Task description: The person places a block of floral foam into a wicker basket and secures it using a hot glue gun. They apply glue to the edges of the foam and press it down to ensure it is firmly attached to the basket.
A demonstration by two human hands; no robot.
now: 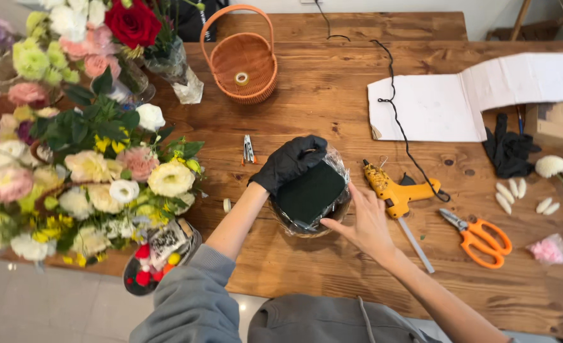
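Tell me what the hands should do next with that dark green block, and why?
Probably press the dark green foam block down level. It sits tilted in the clear-wrapped basket, one corner raised. The gloved left hand already rests on top, and the bare right hand steadies the side.

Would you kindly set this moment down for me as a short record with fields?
Surface: wooden table
Left hand: in a black glove, on the top edge of the dark foam block
Right hand: bare, fingers at the block's right side
Block sits in: round container lined with clear film
To the right: yellow glue gun, orange scissors
Behind: orange basket holding a tape roll
To the left: mixed flowers
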